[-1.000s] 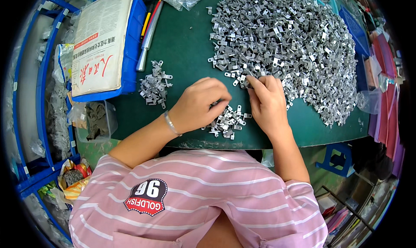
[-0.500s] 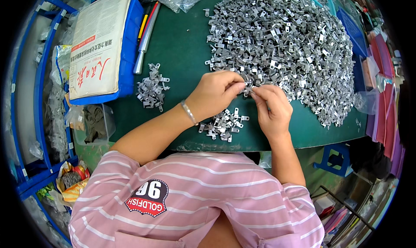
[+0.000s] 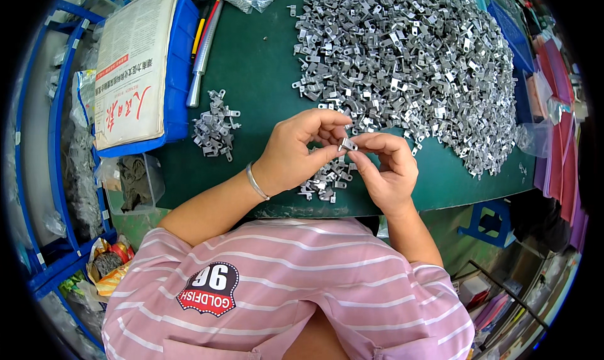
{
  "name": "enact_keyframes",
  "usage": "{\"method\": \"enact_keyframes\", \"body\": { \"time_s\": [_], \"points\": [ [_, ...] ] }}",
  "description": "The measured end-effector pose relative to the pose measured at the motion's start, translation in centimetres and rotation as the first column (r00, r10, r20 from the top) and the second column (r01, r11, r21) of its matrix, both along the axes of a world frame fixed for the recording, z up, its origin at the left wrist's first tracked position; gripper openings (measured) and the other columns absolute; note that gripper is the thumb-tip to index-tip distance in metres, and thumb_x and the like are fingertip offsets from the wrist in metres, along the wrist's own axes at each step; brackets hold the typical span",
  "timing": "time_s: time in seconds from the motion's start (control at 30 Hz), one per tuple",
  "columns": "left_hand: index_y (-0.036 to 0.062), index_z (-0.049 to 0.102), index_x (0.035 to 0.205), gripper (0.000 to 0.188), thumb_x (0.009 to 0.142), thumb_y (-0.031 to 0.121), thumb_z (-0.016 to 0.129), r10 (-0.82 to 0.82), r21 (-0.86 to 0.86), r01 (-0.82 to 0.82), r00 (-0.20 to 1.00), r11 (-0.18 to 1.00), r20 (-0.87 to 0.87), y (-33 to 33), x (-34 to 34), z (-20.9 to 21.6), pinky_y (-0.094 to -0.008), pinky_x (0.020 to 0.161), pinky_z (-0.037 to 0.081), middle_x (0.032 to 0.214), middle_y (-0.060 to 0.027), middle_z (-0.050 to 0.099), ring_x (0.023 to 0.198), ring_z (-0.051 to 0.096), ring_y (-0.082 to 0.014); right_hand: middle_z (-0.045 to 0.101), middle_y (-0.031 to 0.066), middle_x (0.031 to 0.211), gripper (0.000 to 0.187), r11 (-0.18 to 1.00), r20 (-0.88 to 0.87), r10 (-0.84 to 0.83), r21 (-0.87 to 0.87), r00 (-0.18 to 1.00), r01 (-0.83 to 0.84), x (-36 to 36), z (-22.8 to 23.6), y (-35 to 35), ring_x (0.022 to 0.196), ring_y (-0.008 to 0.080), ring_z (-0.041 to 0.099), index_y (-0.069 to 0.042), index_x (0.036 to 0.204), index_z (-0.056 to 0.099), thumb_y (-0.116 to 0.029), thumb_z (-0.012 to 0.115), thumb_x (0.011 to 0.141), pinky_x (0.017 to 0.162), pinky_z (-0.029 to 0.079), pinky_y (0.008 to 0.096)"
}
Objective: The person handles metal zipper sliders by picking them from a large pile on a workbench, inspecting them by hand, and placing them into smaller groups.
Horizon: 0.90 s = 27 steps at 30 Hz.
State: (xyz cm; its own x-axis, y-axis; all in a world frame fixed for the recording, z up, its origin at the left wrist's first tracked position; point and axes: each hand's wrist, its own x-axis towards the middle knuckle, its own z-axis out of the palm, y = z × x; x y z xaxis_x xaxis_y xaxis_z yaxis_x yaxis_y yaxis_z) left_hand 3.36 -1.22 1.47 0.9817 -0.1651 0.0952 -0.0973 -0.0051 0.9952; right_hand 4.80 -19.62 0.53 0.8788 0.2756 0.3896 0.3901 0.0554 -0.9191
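Note:
Between my two hands is a small silver metal bracket (image 3: 348, 145) with a hole in its tab. My left hand (image 3: 294, 150) pinches its left side with thumb and fingers. On the other side, the thumb and fingertips of my right hand (image 3: 391, 171) close on it. Just beyond lies a large heap of similar brackets (image 3: 402, 64). Below the hands sits a small pile of brackets (image 3: 326, 185), partly hidden by my left hand. Another small pile (image 3: 215, 132) rests farther left.
Newspapers (image 3: 129, 77) lie on a blue bin (image 3: 179, 111) at the left. Beside it are pens and a metal rod (image 3: 204, 58) on the green table (image 3: 258, 64). A clear tub with dark cloth (image 3: 151, 184) stands by the near left corner. A blue stool (image 3: 487, 225) is below right.
Both hands have drawn back slightly from the big heap toward me. The bracket between the fingertips now shows more plainly. The whole view has shifted a little.

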Motion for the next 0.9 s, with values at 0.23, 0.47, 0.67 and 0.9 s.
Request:
{"method": "enact_keyframes", "body": {
  "time_s": [0.23, 0.47, 0.67, 0.9],
  "points": [
    [-0.0003, 0.062, 0.108, 0.031, 0.078, -0.002, 0.071, -0.044, -0.118, 0.048, 0.998, 0.992, 0.037, 0.2, -0.4, -0.2, -0.0256, 0.076, 0.055, 0.101, -0.0083, 0.062, 0.088, 0.064, -0.0132, 0.065, 0.0166, 0.095, 0.030, 1.000, 0.011, -0.022, -0.001, 1.000, 0.022, -0.5, 0.4, 0.0, 0.085, 0.0190, 0.066, 0.004, 0.101, 0.051, 0.013, 0.069, 0.077, 0.073, 0.057, 0.0280],
    [0.0013, 0.066, 0.093, 0.017, 0.077, -0.004, 0.069, -0.040, -0.038, 0.042, 0.998, 0.998, 0.049, 0.8, -0.8, 0.8, -0.0268, 0.074, 0.053, 0.099, -0.0082, 0.062, 0.086, 0.063, -0.0154, 0.067, 0.0128, 0.086, 0.022, 0.974, 0.229, 0.018, -0.222, 0.973, 0.034, -0.4, 1.4, 0.1, 0.078, 0.0214, 0.066, 0.001, 0.088, 0.061, 0.010, 0.072, 0.072, 0.068, 0.053, 0.0302],
    [0.0042, 0.066, 0.086, 0.017, 0.073, -0.006, 0.068, 0.141, 0.467, -0.423, 0.839, 0.776, 0.526, 5.2, -2.0, 1.7, -0.0298, 0.072, 0.050, 0.091, -0.0095, 0.063, 0.083, 0.062, -0.0226, 0.067, 0.0137, 0.083, 0.015, 0.959, 0.147, -0.020, -0.277, 0.989, 0.061, -0.4, 2.1, -1.2, 0.077, 0.0239, 0.064, 0.002, 0.085, 0.063, 0.009, 0.069, 0.072, 0.070, 0.051, 0.0311],
    [-0.0009, 0.064, 0.089, 0.014, 0.078, -0.008, 0.060, 0.276, 0.689, -0.630, 0.777, 0.359, 0.566, 10.8, -3.6, 0.3, -0.0349, 0.079, 0.049, 0.094, -0.0142, 0.060, 0.088, 0.060, -0.0296, 0.065, 0.0104, 0.081, 0.010, 0.887, 0.106, -0.133, -0.430, 0.985, 0.166, 0.9, 1.8, -1.6, 0.070, 0.0173, 0.062, 0.000, 0.084, 0.064, 0.007, 0.067, 0.076, 0.062, 0.049, 0.0260]
  ]
}}
